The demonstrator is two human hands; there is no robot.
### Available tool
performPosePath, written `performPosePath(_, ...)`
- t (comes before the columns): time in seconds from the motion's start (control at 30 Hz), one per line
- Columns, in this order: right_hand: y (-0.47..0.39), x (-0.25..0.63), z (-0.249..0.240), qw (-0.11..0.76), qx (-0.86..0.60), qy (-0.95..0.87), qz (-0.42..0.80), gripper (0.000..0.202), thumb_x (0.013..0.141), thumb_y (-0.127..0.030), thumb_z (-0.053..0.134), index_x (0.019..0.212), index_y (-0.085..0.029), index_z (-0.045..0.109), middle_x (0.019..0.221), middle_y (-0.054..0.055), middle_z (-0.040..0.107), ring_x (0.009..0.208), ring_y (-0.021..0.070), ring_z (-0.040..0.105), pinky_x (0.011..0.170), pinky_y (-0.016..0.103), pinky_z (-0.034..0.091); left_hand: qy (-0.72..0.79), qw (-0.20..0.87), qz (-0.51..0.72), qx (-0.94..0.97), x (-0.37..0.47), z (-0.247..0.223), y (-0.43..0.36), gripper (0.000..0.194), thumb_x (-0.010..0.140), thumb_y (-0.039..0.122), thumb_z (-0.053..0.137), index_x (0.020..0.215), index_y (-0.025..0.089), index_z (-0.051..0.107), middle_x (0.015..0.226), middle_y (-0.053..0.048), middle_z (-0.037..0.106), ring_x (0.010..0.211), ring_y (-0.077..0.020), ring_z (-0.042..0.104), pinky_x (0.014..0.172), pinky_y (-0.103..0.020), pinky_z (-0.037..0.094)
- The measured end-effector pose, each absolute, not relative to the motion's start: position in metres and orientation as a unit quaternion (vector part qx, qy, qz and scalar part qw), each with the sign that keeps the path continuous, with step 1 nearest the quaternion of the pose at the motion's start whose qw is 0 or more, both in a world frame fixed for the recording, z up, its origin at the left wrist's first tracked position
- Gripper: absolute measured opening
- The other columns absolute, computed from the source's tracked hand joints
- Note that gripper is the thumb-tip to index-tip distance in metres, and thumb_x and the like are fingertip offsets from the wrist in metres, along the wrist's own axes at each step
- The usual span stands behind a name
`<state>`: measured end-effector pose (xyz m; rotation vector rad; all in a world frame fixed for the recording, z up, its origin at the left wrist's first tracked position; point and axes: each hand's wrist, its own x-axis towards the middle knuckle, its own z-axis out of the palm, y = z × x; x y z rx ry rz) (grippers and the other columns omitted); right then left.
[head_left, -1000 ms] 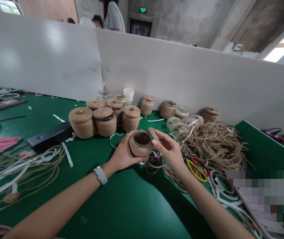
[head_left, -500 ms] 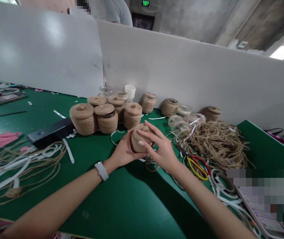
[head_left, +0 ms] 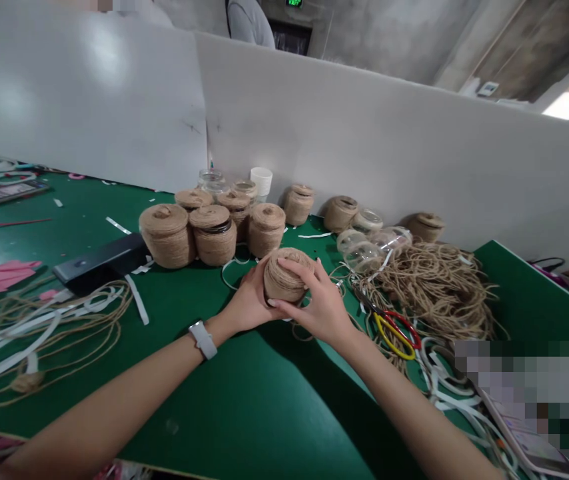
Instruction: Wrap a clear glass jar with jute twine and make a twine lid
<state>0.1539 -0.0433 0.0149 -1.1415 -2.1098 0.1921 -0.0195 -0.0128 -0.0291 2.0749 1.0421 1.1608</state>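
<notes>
A twine-wrapped jar (head_left: 284, 283) is held above the green table, its coiled top tilted up toward me. My left hand (head_left: 248, 300) is closed around its left side and underside. Curled over the jar's right side and top edge is my right hand (head_left: 322, 300), thumb low on the front and fingers on the lid. Just behind stand several more twine-wrapped jars, among them a large one (head_left: 167, 237) and one with a dark gap under its lid (head_left: 213, 237). Right of my hands lies a pair of scissors with red and yellow handles (head_left: 397, 333).
A heap of loose twine (head_left: 439, 287) and clear glass jars (head_left: 364, 247) lie to the right. A black box (head_left: 99, 263), white strips and pink scraps (head_left: 4, 277) are on the left. A phone (head_left: 529, 427) rests at lower right. A white partition (head_left: 364, 133) closes the back.
My right fingers have shifted from the middle of the jar's top toward its right edge, uncovering more of the coil. The jar stays in both hands at nearly the same spot.
</notes>
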Motion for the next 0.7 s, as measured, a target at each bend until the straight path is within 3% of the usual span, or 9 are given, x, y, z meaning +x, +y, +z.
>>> performPosePath(0.1,-0.04,0.158,0.021,0.409,-0.435,-0.799,0.065,0.057,0.076,-0.036,0.075,0.13,-0.03,0.056,0.129,0.006,0.062,0.124,0.0261,0.056,0.118,0.058,0.02,0.416,0.234,0.392,0.787,-0.019,-0.027,-0.016,0.121,0.058,0.057,0.082,0.152,0.025,0.013,0.152,-0.018,0.034,0.14,-0.0385,0.033,0.113,-0.057,0.029)
performPosePath(0.23,-0.021,0.172,0.043,0.523,-0.46,-0.717,0.024,0.057,0.076,-0.036,0.074,0.129,-0.027,0.057,0.132,0.007,0.061,0.124,0.0266,0.055,0.11,0.052,0.038,0.489,0.138,0.293,0.81,-0.018,-0.028,-0.022,0.11,0.064,0.069,0.072,0.15,0.021,0.023,0.15,-0.02,0.037,0.141,-0.0421,0.028,0.112,-0.062,0.023)
performPosePath(0.37,0.022,0.186,0.05,0.547,-0.483,-0.683,0.012,0.062,0.077,-0.037,0.072,0.135,-0.027,0.052,0.137,0.007,0.057,0.126,0.0267,0.052,0.105,0.047,0.043,0.507,0.086,0.242,0.823,-0.022,-0.033,-0.023,0.06,0.087,0.048,0.061,0.136,0.017,0.047,0.141,-0.018,0.049,0.135,-0.0369,0.037,0.109,-0.056,0.031)
performPosePath(0.47,0.053,0.188,0.03,0.511,-0.532,-0.675,0.03,0.063,0.073,-0.034,0.076,0.131,-0.022,0.056,0.133,0.011,0.059,0.124,0.0286,0.053,0.104,0.046,0.043,0.476,0.098,0.261,0.835,-0.026,-0.031,-0.02,0.023,0.095,0.032,0.051,0.109,0.019,0.063,0.12,-0.011,0.06,0.121,-0.0288,0.049,0.1,-0.045,0.043)
performPosePath(0.6,0.079,0.182,-0.002,0.466,-0.549,-0.692,0.035,0.066,0.075,-0.032,0.074,0.135,-0.019,0.053,0.136,0.015,0.055,0.129,0.029,0.047,0.107,0.044,0.04,0.472,0.089,0.253,0.84,-0.026,-0.024,-0.016,0.017,0.097,0.028,0.048,0.093,0.019,0.061,0.097,-0.006,0.062,0.096,-0.0226,0.056,0.088,-0.039,0.048)
performPosePath(0.7,0.088,0.179,-0.009,0.446,-0.551,-0.704,0.035,0.071,0.079,-0.032,0.07,0.143,-0.021,0.042,0.145,0.015,0.045,0.138,0.0309,0.037,0.11,0.047,0.036,0.464,0.078,0.207,0.858,-0.021,-0.022,-0.016,0.021,0.099,0.025,0.043,0.085,0.017,0.057,0.09,-0.006,0.062,0.088,-0.0216,0.058,0.083,-0.037,0.048)
